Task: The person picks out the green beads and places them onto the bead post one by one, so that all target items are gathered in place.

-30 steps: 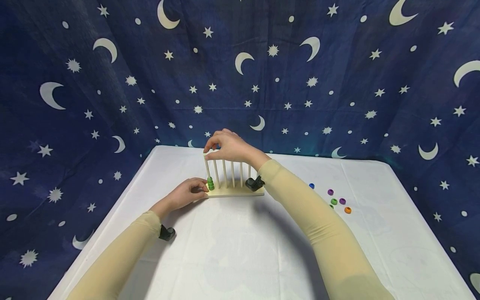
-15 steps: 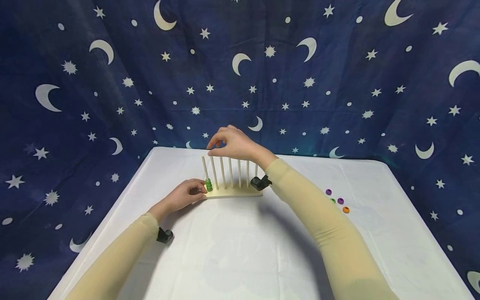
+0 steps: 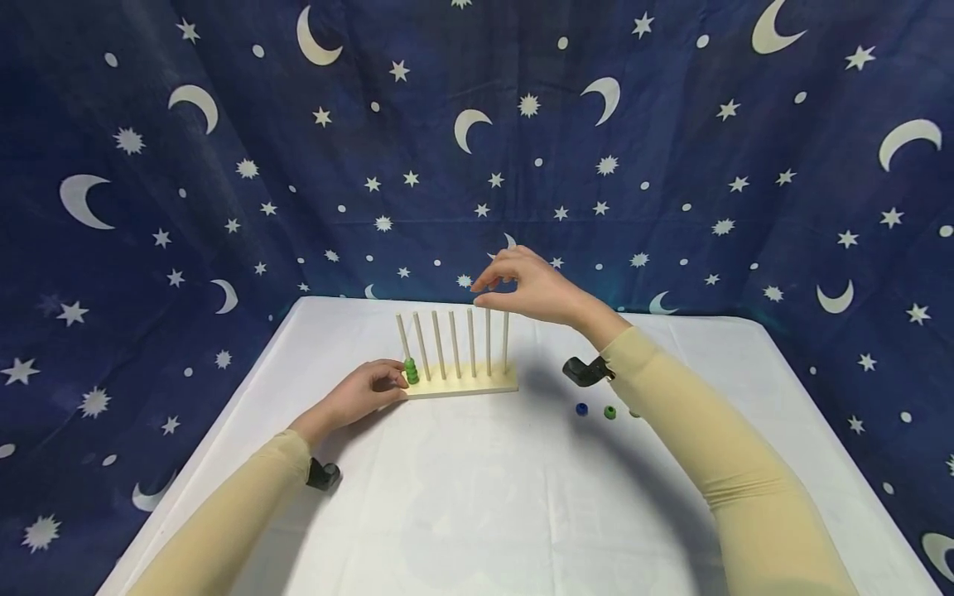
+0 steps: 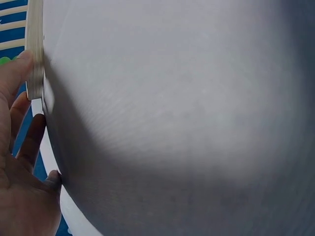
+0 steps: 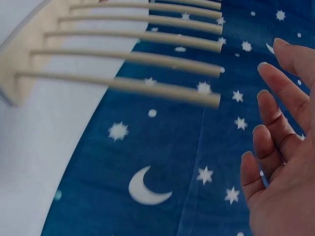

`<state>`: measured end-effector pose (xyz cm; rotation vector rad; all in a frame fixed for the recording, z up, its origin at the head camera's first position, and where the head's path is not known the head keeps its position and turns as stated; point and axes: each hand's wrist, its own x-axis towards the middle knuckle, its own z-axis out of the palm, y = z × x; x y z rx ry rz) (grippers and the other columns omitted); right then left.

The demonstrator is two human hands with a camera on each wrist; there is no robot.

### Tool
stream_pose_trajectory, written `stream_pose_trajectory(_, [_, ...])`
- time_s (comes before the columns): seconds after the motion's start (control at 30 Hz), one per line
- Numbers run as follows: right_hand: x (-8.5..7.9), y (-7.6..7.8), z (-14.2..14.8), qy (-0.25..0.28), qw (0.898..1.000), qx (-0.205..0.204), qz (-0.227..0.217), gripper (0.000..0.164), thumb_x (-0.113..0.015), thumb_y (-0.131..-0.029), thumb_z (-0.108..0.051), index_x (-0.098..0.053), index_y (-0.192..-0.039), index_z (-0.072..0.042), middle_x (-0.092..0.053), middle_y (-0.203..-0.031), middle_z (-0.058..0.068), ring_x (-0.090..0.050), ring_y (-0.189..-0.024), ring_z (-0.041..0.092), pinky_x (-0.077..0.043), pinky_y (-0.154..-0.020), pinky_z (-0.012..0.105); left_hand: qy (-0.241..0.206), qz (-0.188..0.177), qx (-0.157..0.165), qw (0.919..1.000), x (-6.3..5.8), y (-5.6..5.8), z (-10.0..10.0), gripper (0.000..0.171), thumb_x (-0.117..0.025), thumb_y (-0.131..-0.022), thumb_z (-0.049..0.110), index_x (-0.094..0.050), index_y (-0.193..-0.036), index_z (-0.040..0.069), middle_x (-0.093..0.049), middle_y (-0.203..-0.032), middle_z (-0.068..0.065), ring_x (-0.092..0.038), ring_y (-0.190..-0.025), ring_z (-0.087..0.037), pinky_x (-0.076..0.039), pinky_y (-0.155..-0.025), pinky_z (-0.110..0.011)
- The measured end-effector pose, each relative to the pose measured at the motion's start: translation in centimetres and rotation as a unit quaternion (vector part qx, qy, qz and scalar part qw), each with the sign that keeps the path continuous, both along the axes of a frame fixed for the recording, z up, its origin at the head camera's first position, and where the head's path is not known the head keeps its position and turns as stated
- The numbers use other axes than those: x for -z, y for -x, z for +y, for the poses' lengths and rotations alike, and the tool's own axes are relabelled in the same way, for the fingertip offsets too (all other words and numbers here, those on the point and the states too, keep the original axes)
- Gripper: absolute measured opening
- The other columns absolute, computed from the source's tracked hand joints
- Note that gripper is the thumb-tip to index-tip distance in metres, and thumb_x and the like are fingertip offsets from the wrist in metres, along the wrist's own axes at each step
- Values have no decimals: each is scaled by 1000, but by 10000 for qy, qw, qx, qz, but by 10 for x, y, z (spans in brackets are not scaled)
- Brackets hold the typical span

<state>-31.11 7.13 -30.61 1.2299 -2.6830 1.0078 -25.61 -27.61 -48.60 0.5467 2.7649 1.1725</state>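
A wooden peg rack (image 3: 462, 382), a pale base with a row of upright pegs, stands on the white table in the head view. Stacked green beads (image 3: 411, 371) sit low on its leftmost peg. My left hand (image 3: 361, 396) holds the left end of the base; in the left wrist view the thumb lies on the base (image 4: 35, 64). Above the right-hand pegs is my right hand (image 3: 532, 285), thumb and fingers apart. From the right wrist, that hand (image 5: 290, 147) shows bent fingers with nothing in them, clear of the peg tips (image 5: 209, 100).
On the table right of the rack lie a blue bead (image 3: 581, 409) and a green bead (image 3: 610, 412). Another greenish bead (image 3: 634, 412) is partly hidden by the right sleeve. A dark blue star-and-moon cloth (image 3: 417, 149) hangs behind the table.
My right hand has moved from the leftmost peg to the right, past the row of pegs. The left hand stays at the base's left end. The forearm now covers different loose beads.
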Motion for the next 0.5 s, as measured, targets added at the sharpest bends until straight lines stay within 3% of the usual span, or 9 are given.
stream_pose_trajectory(0.17, [3,-7,28,-95,9993,330,-127,20,-74,-93,-42,-77,-110,-30,-62,-108,-8,-49,-105,14,-45,-93,43,20,-25,-2,10000,-1,0,-1,8,-77,-93,18,-73,-99,16,-57,-142,-16,-47,-137,-38,-29,-118,-56])
stream_pose_trajectory(0.4, [14,-14,62,-205,9976,627,-219,22,-75,-94,-41,-77,-112,-28,-64,-112,-5,-49,-114,19,-43,-99,52,-61,-280,-99,9995,-1,-1,-1,9,-79,-92,19,-72,-98,18,-57,-143,-14,-46,-139,-36,-28,-119,-53])
stream_pose_trajectory(0.5, [20,-15,78,-315,9955,835,-319,25,-74,-94,-43,-77,-113,-26,-64,-115,-2,-49,-116,22,-43,-99,52,-84,-202,-38,9998,-1,0,0,8,-78,-92,18,-72,-98,17,-57,-142,-16,-46,-138,-38,-28,-119,-55])
